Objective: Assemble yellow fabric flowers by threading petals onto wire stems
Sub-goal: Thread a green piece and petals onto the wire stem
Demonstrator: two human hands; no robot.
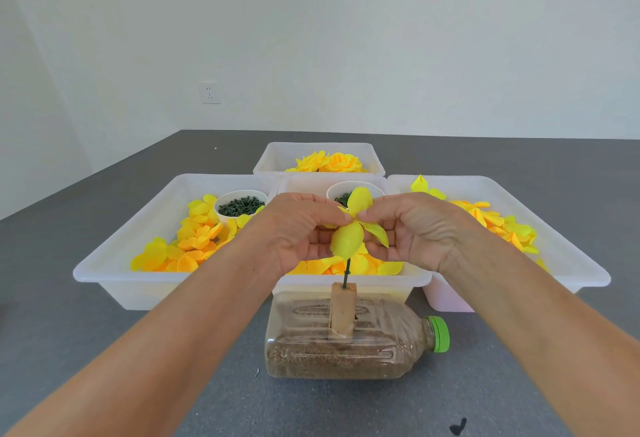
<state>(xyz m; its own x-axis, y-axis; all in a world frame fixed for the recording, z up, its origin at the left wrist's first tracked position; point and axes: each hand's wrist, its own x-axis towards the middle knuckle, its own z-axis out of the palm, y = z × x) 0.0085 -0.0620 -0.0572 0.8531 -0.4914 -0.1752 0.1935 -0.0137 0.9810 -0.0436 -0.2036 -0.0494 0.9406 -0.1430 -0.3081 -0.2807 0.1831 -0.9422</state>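
Observation:
A green wire stem [346,272] stands upright in a wooden block [343,310] set into a sand-filled plastic bottle [346,353] lying on its side. At the stem's top sits a yellow fabric petal piece [349,237] with several lobes. My left hand [298,228] and my right hand [412,228] meet over it, and both pinch the petal piece at its centre with thumb and fingertips.
Three white trays of loose yellow and orange petals stand behind the bottle: left [114,273], middle [412,280], right [585,273]. Two white cups hold dark green parts [240,206]. A far tray [277,156] holds finished yellow flowers [329,162]. The grey table [86,350] lies around them.

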